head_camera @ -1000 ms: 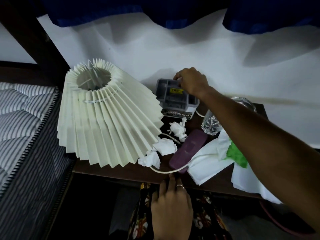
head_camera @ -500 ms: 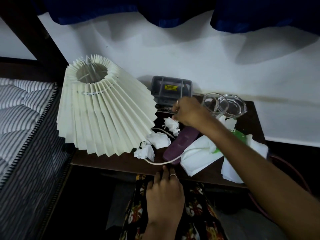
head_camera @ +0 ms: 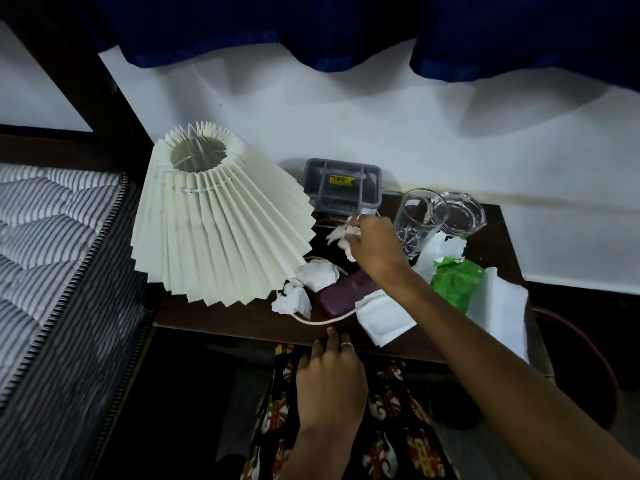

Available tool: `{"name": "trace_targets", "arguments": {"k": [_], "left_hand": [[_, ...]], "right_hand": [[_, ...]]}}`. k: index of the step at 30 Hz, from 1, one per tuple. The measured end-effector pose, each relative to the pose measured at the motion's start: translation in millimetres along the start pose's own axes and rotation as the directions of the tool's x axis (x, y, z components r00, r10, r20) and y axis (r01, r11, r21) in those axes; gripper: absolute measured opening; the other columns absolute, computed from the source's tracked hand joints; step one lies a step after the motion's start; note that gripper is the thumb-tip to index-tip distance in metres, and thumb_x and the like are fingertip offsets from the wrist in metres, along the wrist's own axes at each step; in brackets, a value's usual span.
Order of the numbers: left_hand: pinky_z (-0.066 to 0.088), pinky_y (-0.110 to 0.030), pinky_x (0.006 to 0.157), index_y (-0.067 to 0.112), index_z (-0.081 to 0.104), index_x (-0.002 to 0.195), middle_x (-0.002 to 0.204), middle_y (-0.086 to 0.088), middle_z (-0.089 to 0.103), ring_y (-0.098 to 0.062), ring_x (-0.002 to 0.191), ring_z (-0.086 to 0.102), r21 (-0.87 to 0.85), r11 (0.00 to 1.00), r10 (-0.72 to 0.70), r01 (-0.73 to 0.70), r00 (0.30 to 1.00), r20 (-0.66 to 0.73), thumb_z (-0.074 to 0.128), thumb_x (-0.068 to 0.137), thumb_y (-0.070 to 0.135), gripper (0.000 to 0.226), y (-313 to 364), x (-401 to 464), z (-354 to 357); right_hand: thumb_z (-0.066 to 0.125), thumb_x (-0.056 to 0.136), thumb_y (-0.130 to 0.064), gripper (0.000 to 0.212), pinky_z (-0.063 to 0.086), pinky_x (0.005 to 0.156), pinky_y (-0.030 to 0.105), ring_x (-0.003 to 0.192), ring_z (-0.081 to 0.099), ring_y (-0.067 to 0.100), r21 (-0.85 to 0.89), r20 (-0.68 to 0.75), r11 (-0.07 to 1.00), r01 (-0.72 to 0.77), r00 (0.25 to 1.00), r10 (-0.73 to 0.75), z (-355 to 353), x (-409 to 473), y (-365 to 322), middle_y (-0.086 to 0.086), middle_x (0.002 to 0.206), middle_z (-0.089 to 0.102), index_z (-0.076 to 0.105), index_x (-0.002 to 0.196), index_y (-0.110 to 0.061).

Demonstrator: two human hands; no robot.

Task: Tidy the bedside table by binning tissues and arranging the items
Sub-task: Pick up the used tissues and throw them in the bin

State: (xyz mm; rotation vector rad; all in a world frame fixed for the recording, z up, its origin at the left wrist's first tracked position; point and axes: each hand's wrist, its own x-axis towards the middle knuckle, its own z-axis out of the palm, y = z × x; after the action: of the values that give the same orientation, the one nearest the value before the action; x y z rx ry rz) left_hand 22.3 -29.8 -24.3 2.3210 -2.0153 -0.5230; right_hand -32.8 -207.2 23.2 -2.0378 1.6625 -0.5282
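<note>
My right hand (head_camera: 375, 245) is closed on a crumpled white tissue (head_camera: 341, 235), held just above the dark bedside table (head_camera: 221, 318) in front of the grey organiser box (head_camera: 343, 183). Two more crumpled tissues lie by the lamp's rim: one (head_camera: 317, 275) further back, one (head_camera: 292, 301) nearer the front. A purple case (head_camera: 341, 292) lies beside them, partly under my forearm. My left hand (head_camera: 330, 379) rests flat against the table's front edge, holding nothing.
A cream pleated lampshade (head_camera: 214, 223) fills the table's left side, its white cord (head_camera: 322, 320) running along the front. A drinking glass (head_camera: 415, 221), a glass dish (head_camera: 459, 213), a green packet (head_camera: 457, 282) and flat white sheets (head_camera: 384, 315) sit to the right. A striped mattress (head_camera: 52, 244) lies left.
My right hand left the grey box, came down to the tissue behind the purple case, closed on it and lifted it off the table. The left hand stayed at the edge.
</note>
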Motion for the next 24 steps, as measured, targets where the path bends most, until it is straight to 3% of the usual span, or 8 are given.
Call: {"name": "trace_targets", "arguments": {"k": [3, 6, 9, 12, 15, 19, 24], "left_hand": [[0.058, -0.037, 0.060, 0.014, 0.074, 0.093, 0.106, -0.006, 0.073, -0.022, 0.086, 0.071, 0.000, 1.000, -0.014, 0.014, 1.000, -0.007, 0.076, 0.065, 0.028, 0.032, 0, -2, 0], [0.050, -0.043, 0.090, 0.013, 0.055, 0.128, 0.142, -0.008, 0.049, -0.026, 0.122, 0.054, -0.036, 0.999, 0.011, -0.011, 1.000, -0.011, 0.050, 0.089, 0.028, 0.042, 3, -5, -5], [0.040, -0.041, 0.104, 0.015, 0.037, 0.142, 0.154, -0.005, 0.030, -0.024, 0.137, 0.034, -0.029, 0.999, 0.031, -0.031, 1.000, 0.001, 0.037, 0.096, 0.029, 0.048, 1, -5, -8], [0.041, -0.041, 0.103, 0.016, 0.040, 0.139, 0.152, -0.002, 0.033, -0.021, 0.136, 0.036, -0.043, 0.999, 0.008, -0.008, 1.000, -0.003, 0.037, 0.095, 0.029, 0.046, 1, -9, -9], [0.040, -0.041, 0.104, 0.017, 0.038, 0.141, 0.154, 0.000, 0.030, -0.020, 0.139, 0.031, -0.061, 0.998, -0.007, 0.008, 1.000, 0.025, 0.037, 0.096, 0.029, 0.047, 4, -11, -8], [0.040, -0.043, 0.103, 0.019, 0.035, 0.143, 0.155, 0.002, 0.026, -0.019, 0.141, 0.027, -0.070, 0.997, -0.026, 0.030, 0.998, 0.054, 0.037, 0.096, 0.030, 0.048, 5, -15, -8], [0.038, -0.041, 0.106, 0.020, 0.031, 0.145, 0.156, 0.002, 0.023, -0.018, 0.142, 0.026, -0.023, 1.000, -0.013, 0.015, 0.996, 0.086, 0.036, 0.096, 0.031, 0.050, 3, -17, -11]], "right_hand": [[0.061, 0.085, -0.005, 0.018, 0.043, 0.081, 0.021, 0.091, 0.068, 0.027, 0.106, -0.175, 0.993, 0.047, 0.984, -0.028, -36, -24, 1, 0.016, 0.101, 0.072, 0.071, 0.100, -0.003], [0.063, 0.085, -0.009, 0.015, 0.035, 0.071, 0.013, 0.083, 0.066, 0.016, 0.054, -0.370, 0.997, 0.057, 0.929, -0.033, -83, -62, 25, 0.011, 0.097, 0.074, 0.073, 0.096, -0.007], [0.064, 0.083, -0.014, 0.015, 0.047, 0.082, 0.027, 0.087, 0.069, 0.022, 0.092, -0.474, 0.994, -0.067, 0.874, 0.103, -125, -100, 82, 0.013, 0.096, 0.074, 0.072, 0.095, -0.010], [0.065, 0.083, -0.020, 0.022, 0.052, 0.084, 0.040, 0.091, 0.068, 0.029, 0.219, -0.487, 0.917, -0.334, 0.777, 0.399, -144, -141, 151, 0.020, 0.094, 0.072, 0.069, 0.101, -0.008], [0.065, 0.084, -0.015, 0.028, 0.048, 0.085, 0.038, 0.094, 0.066, 0.033, 0.253, -0.409, 0.810, -0.528, 0.701, 0.585, -141, -175, 204, 0.027, 0.097, 0.069, 0.066, 0.107, 0.001], [0.063, 0.083, -0.009, 0.023, 0.049, 0.082, 0.041, 0.091, 0.065, 0.040, 0.186, -0.300, 0.747, -0.638, 0.687, 0.662, -124, -201, 254, 0.029, 0.090, 0.069, 0.068, 0.101, 0.005], [0.058, 0.082, -0.004, 0.022, 0.051, 0.078, 0.045, 0.087, 0.063, 0.043, 0.127, -0.262, 0.700, -0.702, 0.657, 0.707, -111, -208, 292, 0.030, 0.088, 0.068, 0.068, 0.099, 0.005]]}}
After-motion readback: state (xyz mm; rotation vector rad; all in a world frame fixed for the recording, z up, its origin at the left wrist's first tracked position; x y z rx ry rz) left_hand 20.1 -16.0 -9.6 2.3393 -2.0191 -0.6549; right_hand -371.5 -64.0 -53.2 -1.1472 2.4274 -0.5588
